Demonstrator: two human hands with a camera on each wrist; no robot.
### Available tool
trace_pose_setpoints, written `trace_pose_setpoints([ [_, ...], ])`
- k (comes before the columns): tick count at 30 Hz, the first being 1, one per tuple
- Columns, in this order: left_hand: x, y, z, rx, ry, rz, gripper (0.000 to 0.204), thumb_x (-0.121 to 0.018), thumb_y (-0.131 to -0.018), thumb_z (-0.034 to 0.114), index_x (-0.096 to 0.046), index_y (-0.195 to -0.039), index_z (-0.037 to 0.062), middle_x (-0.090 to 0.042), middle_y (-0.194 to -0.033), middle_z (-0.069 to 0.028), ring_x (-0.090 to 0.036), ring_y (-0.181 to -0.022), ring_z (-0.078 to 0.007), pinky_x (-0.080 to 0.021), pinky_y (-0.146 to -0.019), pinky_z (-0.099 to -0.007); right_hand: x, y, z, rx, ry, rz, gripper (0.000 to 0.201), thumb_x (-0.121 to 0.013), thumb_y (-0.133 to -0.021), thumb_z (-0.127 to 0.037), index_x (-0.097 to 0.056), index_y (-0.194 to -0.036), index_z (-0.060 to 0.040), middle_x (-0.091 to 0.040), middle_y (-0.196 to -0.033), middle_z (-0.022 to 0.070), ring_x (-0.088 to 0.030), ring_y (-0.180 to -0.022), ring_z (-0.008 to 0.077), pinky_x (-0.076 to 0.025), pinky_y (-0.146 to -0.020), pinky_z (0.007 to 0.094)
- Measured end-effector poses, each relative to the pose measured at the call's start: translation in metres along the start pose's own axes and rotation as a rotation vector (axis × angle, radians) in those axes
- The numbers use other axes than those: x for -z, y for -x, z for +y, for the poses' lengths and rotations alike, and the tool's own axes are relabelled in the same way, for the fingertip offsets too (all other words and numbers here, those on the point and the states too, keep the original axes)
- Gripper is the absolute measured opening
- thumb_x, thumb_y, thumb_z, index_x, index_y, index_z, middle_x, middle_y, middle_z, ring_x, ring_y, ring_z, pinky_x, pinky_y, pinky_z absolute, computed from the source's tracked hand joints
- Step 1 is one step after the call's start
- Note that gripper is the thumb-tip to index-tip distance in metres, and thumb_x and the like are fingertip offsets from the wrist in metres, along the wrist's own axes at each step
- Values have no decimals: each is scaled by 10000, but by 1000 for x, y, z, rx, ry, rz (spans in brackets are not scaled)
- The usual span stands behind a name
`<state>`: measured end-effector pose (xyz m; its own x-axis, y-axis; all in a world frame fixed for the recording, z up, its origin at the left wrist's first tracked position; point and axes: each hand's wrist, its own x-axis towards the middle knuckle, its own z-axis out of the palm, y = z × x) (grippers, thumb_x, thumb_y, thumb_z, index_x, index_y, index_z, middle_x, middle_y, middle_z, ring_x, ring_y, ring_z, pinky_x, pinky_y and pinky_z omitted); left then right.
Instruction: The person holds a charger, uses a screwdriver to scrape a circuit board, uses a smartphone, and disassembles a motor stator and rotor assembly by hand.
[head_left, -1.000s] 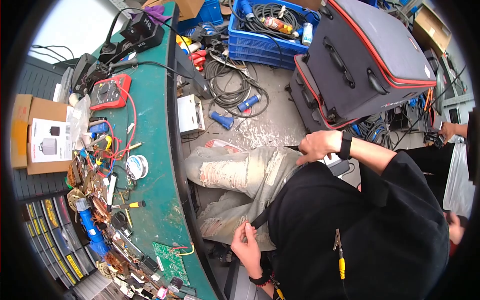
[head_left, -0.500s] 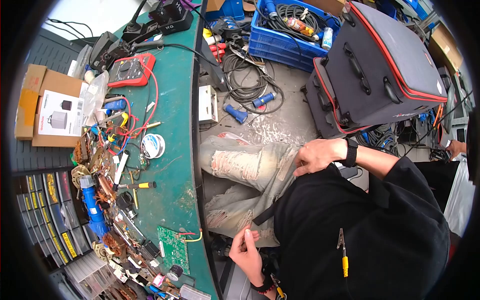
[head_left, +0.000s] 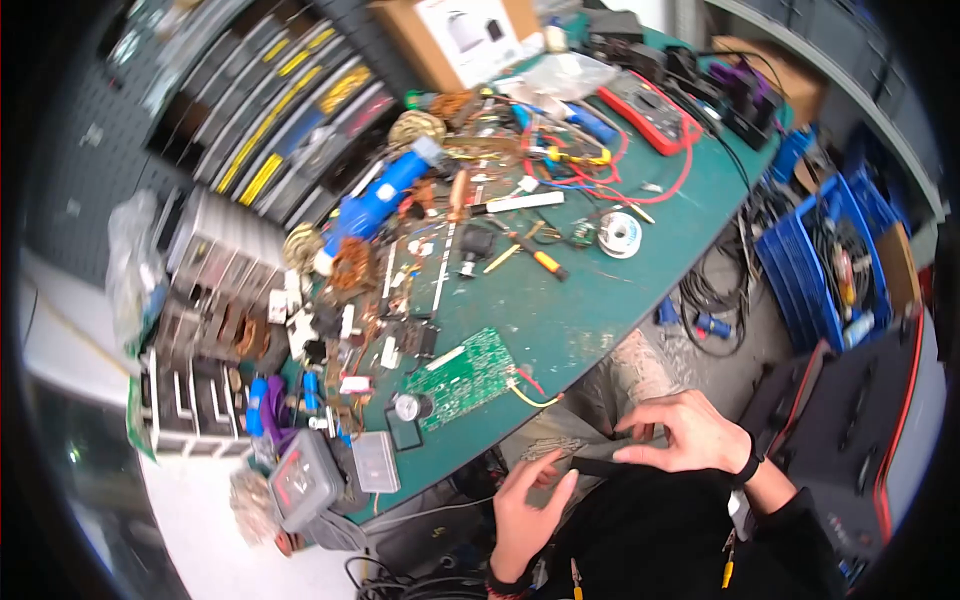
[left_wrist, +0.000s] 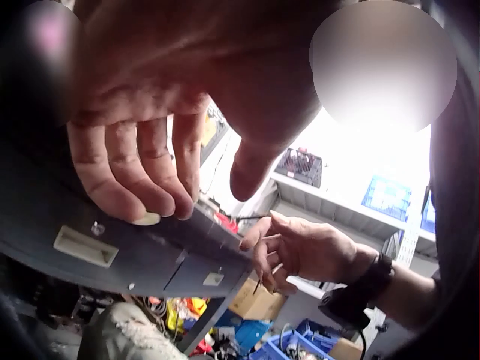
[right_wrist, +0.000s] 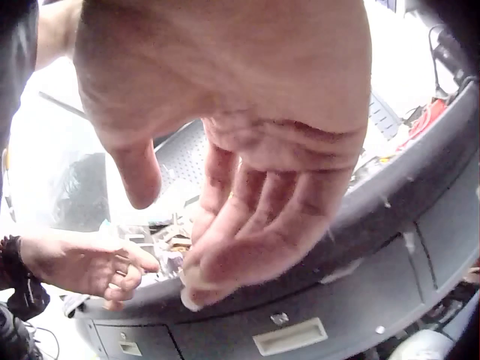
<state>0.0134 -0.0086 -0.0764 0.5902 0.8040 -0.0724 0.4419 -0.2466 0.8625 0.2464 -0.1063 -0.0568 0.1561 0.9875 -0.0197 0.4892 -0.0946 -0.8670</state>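
My left hand [head_left: 530, 515] is in front of the bench edge above my lap, its thumb apart from the loosely curved fingers [left_wrist: 157, 169]. A short way to its right is my right hand [head_left: 685, 435], its fingers [right_wrist: 262, 225] bent loosely and nothing between them and the thumb. The dark end of a black strip of cloth [head_left: 598, 466] shows between the hands in the head view, overlapping the right thumb's tip. Nearest to both on the bench lies a green circuit board [head_left: 470, 375] with red and yellow wires at its corner.
On the green bench [head_left: 540, 330] are a solder spool [head_left: 620, 234], a screwdriver [head_left: 545, 262], a red multimeter [head_left: 650, 112] and a heap of loose parts along the back. Right of it on the floor stand a blue crate [head_left: 815, 270] and a dark red-edged case [head_left: 850, 430].
The head view has swung round to face the bench. Both hands have come up from the lap and waist and closer together; the left no longer touches the black strip.
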Motion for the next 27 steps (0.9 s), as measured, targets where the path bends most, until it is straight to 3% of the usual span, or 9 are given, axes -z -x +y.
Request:
trace_pose_setpoints([
  [6,48,16,4,33,95,339,344,-756,-777,31,-659,-1103,-17,-633,-950,-103,-613,-828,-172,-495,-748,-277,16,-29,-4,79,-135,56,181,-788,-793,-232,-730,-840,-68,-644,-575,19,-605,-463,110,-459,-478,271],
  [9,92,31,17,-23,80,424,519,-779,-752,47,-598,-1238,13,-567,-1200,-123,-593,-1038,-210,-517,-834,-314,42,-34,-12,164,-276,75,401,-723,-840,-345,-701,-1061,-11,-719,-912,95,-696,-809,176,-526,-607,269],
  [11,132,46,34,-104,30,641,691,-799,-755,217,-503,-1346,13,-487,-1349,-144,-532,-1176,-255,-485,-947,-402,79,-32,-29,274,-356,161,722,-670,-803,-573,-611,-1227,8,-649,-1147,185,-661,-1005,273,-565,-721,325],
  [15,156,46,86,-470,-33,1023,845,-483,-883,540,-284,-1474,-30,-359,-1491,-206,-451,-1270,-356,-293,-1103,-542,119,-14,-86,610,-708,655,1090,-630,-695,-781,-323,-1462,-71,-554,-1216,298,-627,-1038,426,-574,-835,513],
  [16,144,39,88,-458,88,1134,932,-545,-804,656,-389,-1411,-33,-419,-1418,-229,-485,-1223,-370,-387,-1028,-542,120,-14,-81,619,-707,656,1090,-630,-695,-781,-323,-1462,-71,-554,-1216,298,-627,-1038,426,-574,-835,513],
  [18,132,46,41,-457,301,792,901,-558,-814,621,-391,-1407,-37,-441,-1392,-228,-526,-1166,-368,-402,-1014,-540,116,-15,-46,860,-956,28,1092,-623,-690,-796,-293,-1473,-110,-531,-1247,307,-597,-1070,475,-554,-826,593],
  [19,116,42,32,-323,515,667,871,-566,-818,583,-395,-1401,-40,-453,-1373,-228,-555,-1120,-372,-412,-1006,-542,102,-8,-15,679,-1065,-31,1057,-646,-688,-779,-331,-1456,-125,-497,-1299,322,-574,-1098,498,-531,-811,647],
  [23,80,52,1,-10,917,426,824,-410,-900,573,-248,-1511,44,-313,-1484,-213,-476,-1215,-401,-371,-1038,-597,34,9,51,283,-1299,61,981,-647,-748,-707,-367,-1470,-105,-369,-1453,299,-435,-1273,499,-363,-1008,683],
  [27,132,52,17,-285,809,473,864,-373,-907,619,-158,-1542,74,-280,-1525,-191,-406,-1300,-369,-314,-1085,-595,82,12,20,403,-1065,120,1038,-564,-774,-753,-262,-1508,-83,-383,-1446,275,-487,-1246,432,-431,-997,601],
])
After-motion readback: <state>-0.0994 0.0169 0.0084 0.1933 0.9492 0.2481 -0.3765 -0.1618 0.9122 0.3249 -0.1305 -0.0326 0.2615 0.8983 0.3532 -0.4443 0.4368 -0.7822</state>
